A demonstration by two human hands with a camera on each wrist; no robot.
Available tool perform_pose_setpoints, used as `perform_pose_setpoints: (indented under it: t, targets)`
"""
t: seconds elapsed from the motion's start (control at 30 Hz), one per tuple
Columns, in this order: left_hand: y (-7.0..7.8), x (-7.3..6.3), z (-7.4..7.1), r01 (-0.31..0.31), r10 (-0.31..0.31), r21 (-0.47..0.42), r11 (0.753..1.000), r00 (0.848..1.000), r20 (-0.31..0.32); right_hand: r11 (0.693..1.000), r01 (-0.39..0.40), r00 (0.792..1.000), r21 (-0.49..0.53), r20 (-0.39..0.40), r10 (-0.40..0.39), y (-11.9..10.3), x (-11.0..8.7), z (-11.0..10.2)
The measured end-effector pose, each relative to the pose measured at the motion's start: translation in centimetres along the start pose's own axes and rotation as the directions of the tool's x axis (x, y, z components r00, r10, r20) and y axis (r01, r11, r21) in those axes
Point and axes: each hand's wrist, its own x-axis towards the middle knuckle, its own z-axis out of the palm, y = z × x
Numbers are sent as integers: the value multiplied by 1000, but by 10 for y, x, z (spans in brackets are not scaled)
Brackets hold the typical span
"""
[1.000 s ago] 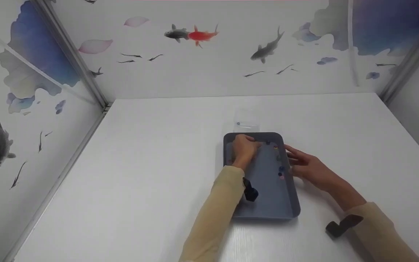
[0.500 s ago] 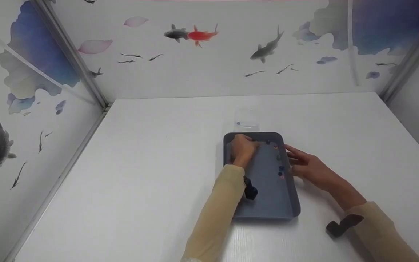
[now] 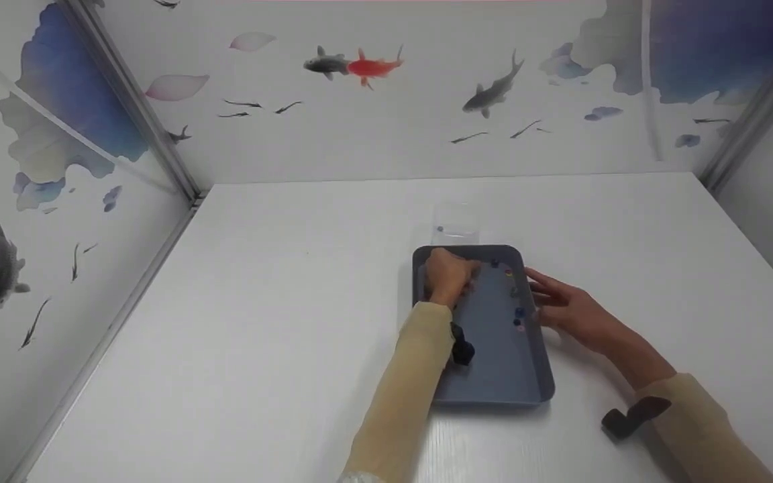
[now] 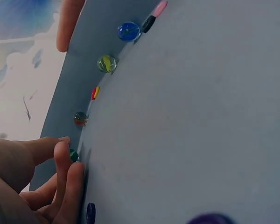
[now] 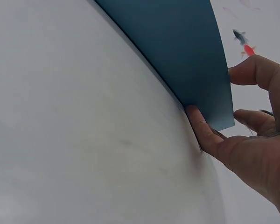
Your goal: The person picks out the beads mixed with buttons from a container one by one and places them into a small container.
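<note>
My left hand (image 3: 447, 275) reaches into the far left part of a grey tray (image 3: 497, 376). Its thumb and fingers pinch a green marble (image 4: 73, 155) by the tray wall, the marble partly hidden by them. Along the wall in the left wrist view lie an orange-brown marble (image 4: 80, 118), a red and yellow piece (image 4: 94, 93), a yellow-green marble (image 4: 107, 63) and a blue marble (image 4: 129, 31). Beyond them are a black disc (image 4: 149, 24) and a pink disc (image 4: 161, 7). My right hand (image 3: 578, 314) touches the tray's outer right side with extended fingers.
A clear plastic container (image 3: 455, 225) stands behind the tray, with a small blue piece at its left. A dark blue disc (image 4: 90, 213) and a blurred purple thing (image 4: 210, 219) lie near my left hand. White walls with painted fish surround the white table (image 3: 259, 322).
My left forearm and its wrist camera have shifted slightly forward and right, while the hand stays at the tray's far left. The right hand and tray look unmoved.
</note>
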Motion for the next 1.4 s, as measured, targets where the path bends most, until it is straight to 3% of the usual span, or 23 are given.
perform_pose_setpoints:
  t: [0.23,0.43,0.63,1.4]
  targets:
    - [-1,3,2,32,-31,24,999,999,-29,1000,12,1000,-1,5,-12,1,0,1]
    - [-1,3,2,23,-22,29,999,999,-42,1000,28,1000,-10,11,-28,2,0,1]
    - [0,1,-1,1,-1,2,1000,1000,-7,999,44,999,10,15,-44,2,0,1]
    - [11,-1,-13,151,-145,-54,987,984,100,1000,27,1000,2,8,-27,3,2,-1]
